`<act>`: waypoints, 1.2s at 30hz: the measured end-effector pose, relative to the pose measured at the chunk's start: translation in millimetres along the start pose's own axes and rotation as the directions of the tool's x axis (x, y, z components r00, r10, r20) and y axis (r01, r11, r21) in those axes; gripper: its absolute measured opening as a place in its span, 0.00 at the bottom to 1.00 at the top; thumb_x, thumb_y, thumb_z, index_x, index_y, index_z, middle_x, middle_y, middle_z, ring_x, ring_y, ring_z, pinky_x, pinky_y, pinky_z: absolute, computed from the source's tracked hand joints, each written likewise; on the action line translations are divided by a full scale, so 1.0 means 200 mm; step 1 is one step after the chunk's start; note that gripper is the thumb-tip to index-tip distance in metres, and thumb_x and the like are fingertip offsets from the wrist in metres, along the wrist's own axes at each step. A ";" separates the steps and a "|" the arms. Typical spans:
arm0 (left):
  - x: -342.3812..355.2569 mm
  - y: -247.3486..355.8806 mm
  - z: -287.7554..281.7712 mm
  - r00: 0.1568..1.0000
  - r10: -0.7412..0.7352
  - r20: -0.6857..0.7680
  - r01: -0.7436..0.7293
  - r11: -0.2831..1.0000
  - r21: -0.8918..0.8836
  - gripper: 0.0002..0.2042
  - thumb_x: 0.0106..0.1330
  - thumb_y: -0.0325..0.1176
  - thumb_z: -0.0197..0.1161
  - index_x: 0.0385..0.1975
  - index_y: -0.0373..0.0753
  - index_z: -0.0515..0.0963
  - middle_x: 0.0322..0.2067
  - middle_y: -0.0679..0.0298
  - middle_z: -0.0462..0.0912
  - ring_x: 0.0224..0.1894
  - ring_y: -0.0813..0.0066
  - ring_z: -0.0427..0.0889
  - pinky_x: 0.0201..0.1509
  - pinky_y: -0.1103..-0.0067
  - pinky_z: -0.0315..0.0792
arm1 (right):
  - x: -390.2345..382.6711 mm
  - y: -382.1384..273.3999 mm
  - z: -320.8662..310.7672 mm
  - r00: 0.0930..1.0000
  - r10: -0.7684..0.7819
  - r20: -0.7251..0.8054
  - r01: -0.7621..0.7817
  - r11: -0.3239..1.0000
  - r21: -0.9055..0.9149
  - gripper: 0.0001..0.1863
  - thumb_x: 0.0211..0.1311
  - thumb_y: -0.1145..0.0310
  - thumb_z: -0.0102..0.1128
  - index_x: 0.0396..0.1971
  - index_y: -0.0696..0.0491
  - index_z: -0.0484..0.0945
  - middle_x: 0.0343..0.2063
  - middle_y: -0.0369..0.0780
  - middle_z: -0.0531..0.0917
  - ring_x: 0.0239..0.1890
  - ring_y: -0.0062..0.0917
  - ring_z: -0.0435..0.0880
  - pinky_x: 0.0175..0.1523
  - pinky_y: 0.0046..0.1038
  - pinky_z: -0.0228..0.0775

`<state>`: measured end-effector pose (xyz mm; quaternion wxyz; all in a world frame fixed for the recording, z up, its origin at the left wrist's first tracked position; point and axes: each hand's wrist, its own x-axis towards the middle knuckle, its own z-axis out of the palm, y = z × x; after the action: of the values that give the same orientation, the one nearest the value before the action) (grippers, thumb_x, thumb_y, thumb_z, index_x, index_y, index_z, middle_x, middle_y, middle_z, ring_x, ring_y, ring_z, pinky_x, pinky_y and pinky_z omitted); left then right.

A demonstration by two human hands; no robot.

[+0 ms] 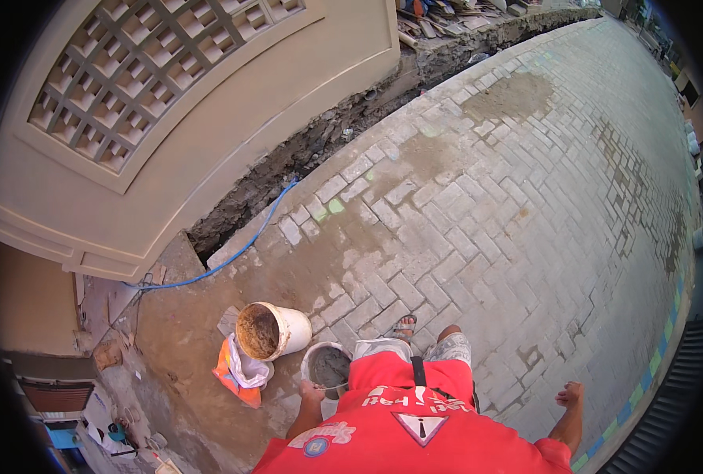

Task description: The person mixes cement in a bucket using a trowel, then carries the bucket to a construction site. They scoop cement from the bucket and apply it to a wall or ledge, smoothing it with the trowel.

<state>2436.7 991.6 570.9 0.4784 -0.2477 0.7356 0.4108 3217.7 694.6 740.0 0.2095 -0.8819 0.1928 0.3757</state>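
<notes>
A small bucket of wet grey cement (329, 367) hangs or stands just left of my red shirt; I cannot tell whether its base touches the ground. My left hand (312, 391) is closed at its near side, at the rim or handle. My right hand (571, 395) is out to the right over the paving, its fingers curled in with nothing visible in them. Just beyond the cement bucket, a larger white bucket (294, 330) lies tilted, its inside coated brown. An orange and white sack (239, 373) slumps beside it.
Herringbone block paving (478, 229) curves away ahead and right, with sandy patches. A trench (288, 162) runs along the beige wall (233, 150) with its lattice opening. A blue hose (241, 251) crosses the ground to the trench. Rubble (446, 20) lies at the far end.
</notes>
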 end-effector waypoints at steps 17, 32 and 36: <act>-0.61 0.13 2.23 0.985 0.019 -0.172 -0.064 0.964 -0.259 0.15 0.65 0.45 0.46 0.19 0.48 0.56 0.13 0.71 0.53 0.14 0.76 0.52 0.28 0.71 0.60 | 0.55 -3.49 0.81 0.850 -0.486 0.203 0.524 0.819 -0.235 0.25 0.61 0.72 0.47 0.60 0.59 0.63 0.28 0.49 0.79 0.18 0.30 0.80 0.17 0.29 0.69; -0.49 0.15 3.87 0.993 -0.102 -0.062 0.080 0.955 -0.284 0.13 0.65 0.36 0.47 0.16 0.48 0.59 0.12 0.72 0.56 0.14 0.76 0.54 0.36 0.71 0.62 | 0.14 -5.73 1.99 0.598 -0.531 0.600 0.798 0.466 -0.383 0.23 0.59 0.74 0.50 0.56 0.60 0.68 0.26 0.44 0.80 0.19 0.27 0.80 0.18 0.25 0.70; -0.50 0.18 4.22 0.998 -0.007 0.060 0.036 0.873 -0.487 0.13 0.65 0.33 0.48 0.17 0.48 0.60 0.12 0.72 0.58 0.14 0.75 0.55 0.32 0.70 0.62 | 0.16 -6.01 2.04 0.754 -0.316 0.576 0.643 0.535 -0.549 0.28 0.57 0.71 0.55 0.59 0.58 0.66 0.25 0.43 0.80 0.19 0.27 0.81 0.19 0.25 0.70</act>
<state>2873.2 1718.2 501.2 0.4257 -0.3568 0.5916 0.5844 3599.1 1905.5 729.3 -0.0210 -0.8083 -0.2751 0.5201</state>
